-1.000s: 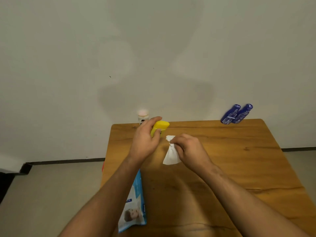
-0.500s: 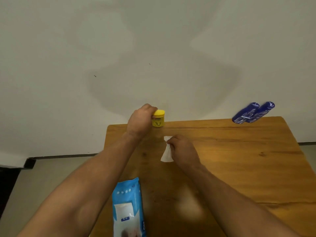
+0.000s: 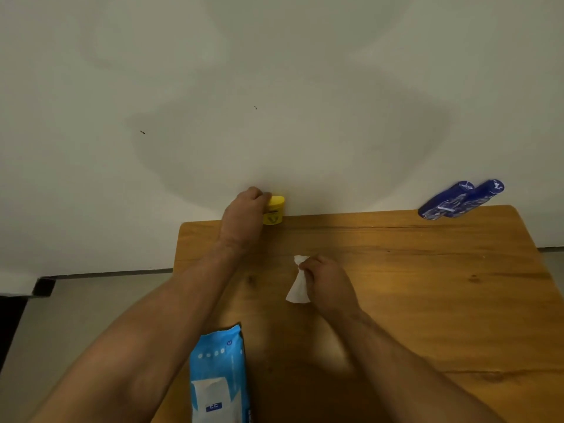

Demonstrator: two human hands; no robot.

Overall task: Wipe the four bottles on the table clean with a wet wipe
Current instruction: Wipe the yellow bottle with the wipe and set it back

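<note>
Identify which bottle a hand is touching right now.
The yellow bottle at the table's far edge; the left hand is on it. The two blue bottles at the far right corner stand untouched.

Plain room: wooden table (image 3: 427, 300) against bare wall (image 3: 274, 71).

Two bare forearms, no sleeves; left hand (image 3: 244, 213) and right hand (image 3: 328, 280) without rings, watch or gloves.
</note>
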